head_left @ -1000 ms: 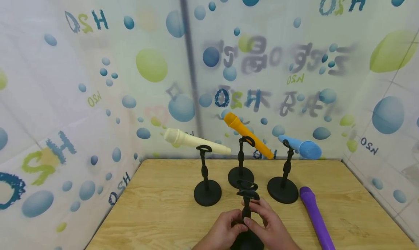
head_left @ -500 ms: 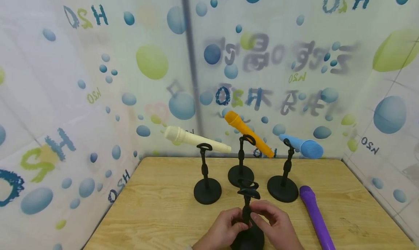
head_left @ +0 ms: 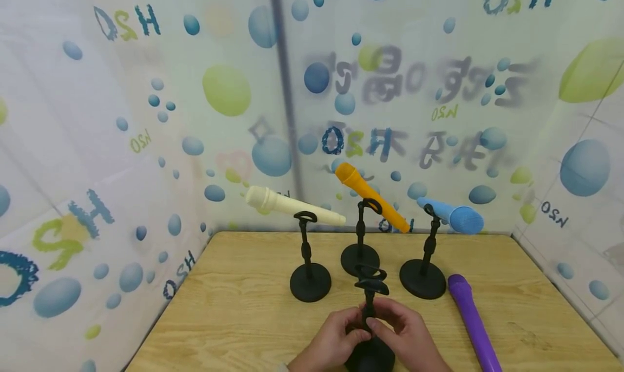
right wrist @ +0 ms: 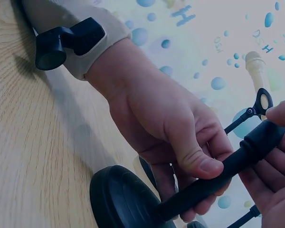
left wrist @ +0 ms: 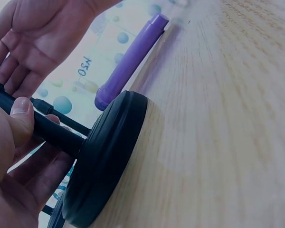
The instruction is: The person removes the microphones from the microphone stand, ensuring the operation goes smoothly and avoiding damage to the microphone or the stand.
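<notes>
At the near middle of the table, a black desktop microphone stand [head_left: 370, 357] stands upright with its clip [head_left: 372, 287] holding nothing. My left hand [head_left: 332, 337] grips the pole [left wrist: 57, 135] above the round base [left wrist: 109, 156], thumb on the near side. My right hand [head_left: 410, 334] holds the stand higher up, thumb and fingers about the collar [right wrist: 263, 137]. To the right of the hands lies a purple microphone [head_left: 472, 320], apart from them. Part of the pole is hidden behind fingers in the head view.
Behind, a stand [head_left: 310, 282] holds a cream microphone [head_left: 292, 205], another [head_left: 359, 259] an orange microphone [head_left: 372, 197], and a third [head_left: 422, 279] a blue microphone [head_left: 453, 216]. A patterned curtain [head_left: 234, 144] encloses the wooden table [head_left: 234, 307] at the back and sides.
My right hand's fingers have shifted about the collar, drawing slightly off it and then closing on it again. The left hand keeps its grip, and the stand stays in place.
</notes>
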`<state>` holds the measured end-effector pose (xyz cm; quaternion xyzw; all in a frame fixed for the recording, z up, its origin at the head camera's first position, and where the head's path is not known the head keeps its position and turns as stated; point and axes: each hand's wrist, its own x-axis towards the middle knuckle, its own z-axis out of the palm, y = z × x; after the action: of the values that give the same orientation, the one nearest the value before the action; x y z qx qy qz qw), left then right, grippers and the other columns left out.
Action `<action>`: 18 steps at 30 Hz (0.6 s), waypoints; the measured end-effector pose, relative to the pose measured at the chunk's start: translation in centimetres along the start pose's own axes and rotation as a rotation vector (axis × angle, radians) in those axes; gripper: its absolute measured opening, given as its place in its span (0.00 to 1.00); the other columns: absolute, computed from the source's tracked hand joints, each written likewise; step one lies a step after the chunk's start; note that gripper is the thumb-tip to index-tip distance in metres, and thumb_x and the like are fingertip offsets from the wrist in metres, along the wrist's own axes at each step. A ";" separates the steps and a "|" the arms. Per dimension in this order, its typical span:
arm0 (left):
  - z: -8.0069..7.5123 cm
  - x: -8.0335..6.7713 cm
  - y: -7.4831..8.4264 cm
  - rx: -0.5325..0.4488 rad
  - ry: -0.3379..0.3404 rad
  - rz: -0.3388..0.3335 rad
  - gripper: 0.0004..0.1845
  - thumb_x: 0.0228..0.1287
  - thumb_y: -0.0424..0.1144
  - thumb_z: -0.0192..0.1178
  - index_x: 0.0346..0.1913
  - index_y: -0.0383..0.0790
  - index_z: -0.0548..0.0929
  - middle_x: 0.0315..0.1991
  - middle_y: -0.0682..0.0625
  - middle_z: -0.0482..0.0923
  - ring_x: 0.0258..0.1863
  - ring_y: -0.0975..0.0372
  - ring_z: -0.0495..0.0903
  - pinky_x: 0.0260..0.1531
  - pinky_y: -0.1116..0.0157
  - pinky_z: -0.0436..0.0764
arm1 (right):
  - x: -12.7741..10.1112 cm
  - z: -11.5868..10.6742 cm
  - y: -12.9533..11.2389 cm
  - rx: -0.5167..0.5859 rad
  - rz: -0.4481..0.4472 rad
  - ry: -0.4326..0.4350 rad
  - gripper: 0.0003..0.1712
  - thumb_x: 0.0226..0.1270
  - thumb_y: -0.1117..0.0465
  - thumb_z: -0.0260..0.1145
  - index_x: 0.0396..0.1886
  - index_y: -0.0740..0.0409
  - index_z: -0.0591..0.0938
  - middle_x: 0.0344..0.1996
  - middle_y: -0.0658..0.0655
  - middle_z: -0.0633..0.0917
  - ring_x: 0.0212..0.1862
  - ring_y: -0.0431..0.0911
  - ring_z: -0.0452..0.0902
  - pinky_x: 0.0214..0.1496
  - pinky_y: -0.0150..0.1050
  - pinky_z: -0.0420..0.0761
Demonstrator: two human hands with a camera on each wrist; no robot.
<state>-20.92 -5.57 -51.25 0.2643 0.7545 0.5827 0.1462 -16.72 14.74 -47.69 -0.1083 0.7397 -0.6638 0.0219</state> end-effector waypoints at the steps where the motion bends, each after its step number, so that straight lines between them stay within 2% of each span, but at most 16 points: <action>1: 0.0 0.0 0.0 0.003 -0.002 0.011 0.14 0.78 0.33 0.64 0.62 0.42 0.88 0.50 0.51 0.92 0.49 0.71 0.87 0.51 0.73 0.83 | 0.1 0.1 0.0 0.000 -0.007 -0.009 0.25 0.78 0.61 0.71 0.69 0.66 0.81 0.62 0.67 0.87 0.57 0.33 0.85 0.63 0.28 0.82; 6: 0.1 0.1 -0.2 0.017 -0.004 0.074 0.20 0.78 0.35 0.64 0.69 0.39 0.84 0.55 0.46 0.91 0.50 0.72 0.87 0.52 0.72 0.84 | 0.3 0.4 -0.2 -0.025 -0.015 -0.018 0.25 0.78 0.58 0.71 0.69 0.63 0.81 0.63 0.64 0.87 0.59 0.32 0.84 0.66 0.30 0.81; 13: 0.1 0.0 -0.2 0.024 0.004 0.071 0.17 0.79 0.37 0.64 0.64 0.34 0.86 0.52 0.47 0.92 0.48 0.73 0.86 0.51 0.72 0.84 | 0.5 0.7 -0.1 -0.012 -0.054 -0.068 0.23 0.80 0.59 0.68 0.68 0.65 0.81 0.61 0.63 0.89 0.62 0.32 0.82 0.67 0.26 0.75; 18: 0.1 -0.1 -0.2 0.043 0.013 0.057 0.14 0.79 0.37 0.64 0.60 0.36 0.88 0.49 0.49 0.92 0.47 0.74 0.85 0.51 0.71 0.83 | 0.7 1.1 0.1 0.006 -0.116 -0.116 0.22 0.83 0.60 0.65 0.69 0.65 0.80 0.61 0.64 0.89 0.63 0.33 0.83 0.68 0.26 0.75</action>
<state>-20.83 -5.58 -51.49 0.2848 0.7598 0.5722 0.1188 -17.24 13.56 -47.85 -0.1893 0.7277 -0.6588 0.0266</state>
